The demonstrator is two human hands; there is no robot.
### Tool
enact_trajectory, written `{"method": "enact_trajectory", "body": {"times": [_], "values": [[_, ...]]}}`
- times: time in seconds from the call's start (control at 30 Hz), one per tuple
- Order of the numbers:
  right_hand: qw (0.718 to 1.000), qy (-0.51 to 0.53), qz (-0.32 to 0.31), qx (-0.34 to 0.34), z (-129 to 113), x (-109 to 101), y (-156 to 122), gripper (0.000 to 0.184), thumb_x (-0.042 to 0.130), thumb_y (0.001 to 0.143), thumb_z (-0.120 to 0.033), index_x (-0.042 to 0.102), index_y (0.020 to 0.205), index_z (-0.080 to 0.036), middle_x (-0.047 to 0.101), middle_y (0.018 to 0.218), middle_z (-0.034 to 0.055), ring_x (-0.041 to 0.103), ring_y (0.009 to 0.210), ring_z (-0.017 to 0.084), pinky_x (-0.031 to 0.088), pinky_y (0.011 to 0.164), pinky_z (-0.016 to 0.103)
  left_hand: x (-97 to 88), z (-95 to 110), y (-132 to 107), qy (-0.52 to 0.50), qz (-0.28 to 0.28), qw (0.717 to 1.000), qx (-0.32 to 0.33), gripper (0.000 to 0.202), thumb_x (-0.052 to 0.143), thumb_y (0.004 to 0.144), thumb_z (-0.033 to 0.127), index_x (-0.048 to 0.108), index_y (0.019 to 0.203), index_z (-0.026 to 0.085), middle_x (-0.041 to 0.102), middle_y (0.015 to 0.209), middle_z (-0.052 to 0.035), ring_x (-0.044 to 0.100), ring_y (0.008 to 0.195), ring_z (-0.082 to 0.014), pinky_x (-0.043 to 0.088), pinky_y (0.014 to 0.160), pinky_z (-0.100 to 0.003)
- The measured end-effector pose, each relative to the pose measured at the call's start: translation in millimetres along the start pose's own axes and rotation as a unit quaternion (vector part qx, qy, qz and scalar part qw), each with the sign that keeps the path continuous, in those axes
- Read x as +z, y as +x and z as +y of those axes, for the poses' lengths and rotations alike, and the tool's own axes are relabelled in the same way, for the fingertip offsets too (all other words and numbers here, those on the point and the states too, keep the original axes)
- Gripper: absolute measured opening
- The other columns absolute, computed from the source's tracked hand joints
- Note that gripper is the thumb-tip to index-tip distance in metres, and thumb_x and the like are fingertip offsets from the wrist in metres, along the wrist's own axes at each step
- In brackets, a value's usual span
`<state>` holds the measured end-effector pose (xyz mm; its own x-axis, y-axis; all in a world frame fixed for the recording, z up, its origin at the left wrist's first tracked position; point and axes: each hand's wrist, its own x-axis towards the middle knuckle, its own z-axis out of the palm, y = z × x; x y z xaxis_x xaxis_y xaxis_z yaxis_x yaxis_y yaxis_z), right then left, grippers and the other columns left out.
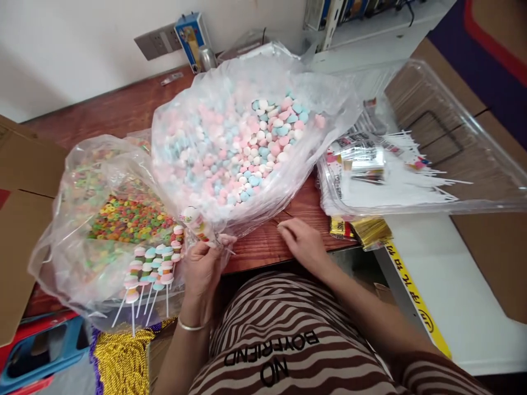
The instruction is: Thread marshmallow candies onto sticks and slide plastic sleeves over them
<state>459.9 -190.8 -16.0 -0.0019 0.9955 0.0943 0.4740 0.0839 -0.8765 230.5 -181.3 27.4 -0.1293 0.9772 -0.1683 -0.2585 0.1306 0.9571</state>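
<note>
My left hand is closed around a candy skewer in a clear wrapper, held upright at the table's front edge. My right hand rests on the wooden table, fingers pinched on a thin gold twist tie that I can barely make out. Right behind both hands sits a big clear bag of pink, blue and white candies. Left of it lies a bag of colourful ring candies, with several finished candy skewers leaning on its front.
A clear plastic tray at the right holds white sticks and wrappers. Gold twist ties lie by its front corner. Cardboard boxes stand at far left and right. A gold bundle and a blue bin sit below left.
</note>
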Motion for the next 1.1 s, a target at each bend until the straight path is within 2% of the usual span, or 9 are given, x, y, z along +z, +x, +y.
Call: {"method": "enact_trajectory", "body": {"times": [0.07,0.17,0.3,0.43,0.6,0.77,0.83,0.93,1.1], "values": [[0.984,-0.158,0.077,0.005,19,-11,6,0.016,0.052,0.099,-0.028,0.067,0.096,-0.021,0.069,0.100,0.0101,0.062,0.095,0.025,0.047,0.083,0.036,-6.3,0,-2,0.083,0.021,0.996,0.033,0.020,0.088,0.069,0.039,0.079,0.075,0.022,0.078,0.079,-0.0019,0.072,0.077,-0.0176,0.058,0.082,-0.033],[0.969,-0.233,0.079,0.013,36,-12,18,0.011,0.055,0.094,-0.021,0.065,0.089,-0.018,0.065,0.097,0.0138,0.059,0.092,0.027,0.045,0.080,0.037,-7.8,-2,-8,0.209,0.003,0.976,0.064,0.016,0.081,0.078,0.036,0.081,0.082,0.021,0.078,0.083,-0.0013,0.070,0.080,-0.0181,0.056,0.082,-0.032],[0.981,-0.179,0.073,-0.007,41,-9,28,0.017,0.053,0.093,-0.018,0.060,0.078,-0.020,0.064,0.087,0.0106,0.059,0.085,0.024,0.044,0.077,0.034,-4.6,1,-15,0.278,-0.006,0.957,0.081,0.016,0.077,0.081,0.037,0.080,0.082,0.021,0.078,0.087,-0.0010,0.069,0.085,-0.0205,0.055,0.084,-0.032],[0.992,-0.090,0.076,-0.039,40,-18,23,0.018,0.051,0.096,-0.025,0.061,0.082,-0.021,0.068,0.085,0.0046,0.063,0.082,0.019,0.048,0.077,0.031,-7.4,10,-16,0.355,-0.021,0.929,0.102,0.018,0.070,0.086,0.036,0.079,0.087,0.021,0.077,0.085,-0.0012,0.068,0.082,-0.0203,0.053,0.079,-0.030],[0.995,-0.018,0.092,-0.040,39,-22,10,0.022,0.048,0.100,-0.032,0.064,0.091,-0.020,0.063,0.066,-0.0020,0.060,0.061,0.016,0.048,0.064,0.028,-8.3,13,-14,0.445,-0.057,0.879,0.163,0.020,0.058,0.093,0.031,0.075,0.092,0.020,0.075,0.090,-0.0045,0.065,0.083,-0.0213,0.050,0.075,-0.030],[0.986,-0.066,0.121,-0.097,39,-22,7,0.018,0.051,0.099,-0.026,0.067,0.096,-0.020,0.075,0.095,0.0064,0.070,0.088,0.020,0.051,0.082,0.032,-5.0,13,-17,0.545,-0.078,0.803,0.230,0.024,0.049,0.096,0.017,0.072,0.094,0.020,0.071,0.090,-0.0060,0.064,0.083,-0.0202,0.049,0.075,-0.029],[0.984,-0.105,0.106,-0.095,40,-22,7,0.017,0.050,0.097,-0.022,0.066,0.093,-0.021,0.074,0.094,0.0066,0.069,0.087,0.020,0.050,0.080,0.031,-4.8,11,-18,0.565,-0.079,0.782,0.251,0.025,0.048,0.096,0.015,0.072,0.095,0.020,0.071,0.091,-0.0059,0.064,0.083,-0.0192,0.049,0.075,-0.028],[0.983,-0.133,0.095,-0.083,42,-24,7,0.016,0.050,0.094,-0.020,0.063,0.087,-0.021,0.071,0.089,0.0062,0.066,0.084,0.021,0.048,0.077,0.031,-5.9,7,-19,0.577,-0.080,0.766,0.271,0.023,0.049,0.097,0.014,0.071,0.095,0.019,0.070,0.091,-0.0057,0.065,0.083,-0.0183,0.049,0.075,-0.028],[0.981,-0.154,0.111,-0.025,47,-27,9,0.011,0.051,0.091,-0.020,0.062,0.091,-0.020,0.067,0.088,0.0080,0.063,0.083,0.023,0.047,0.076,0.034,-8.6,0,-20,0.578,-0.078,0.762,0.281,0.022,0.050,0.096,0.011,0.071,0.095,0.018,0.070,0.090,-0.0051,0.066,0.084,-0.0175,0.050,0.076,-0.027]]}}
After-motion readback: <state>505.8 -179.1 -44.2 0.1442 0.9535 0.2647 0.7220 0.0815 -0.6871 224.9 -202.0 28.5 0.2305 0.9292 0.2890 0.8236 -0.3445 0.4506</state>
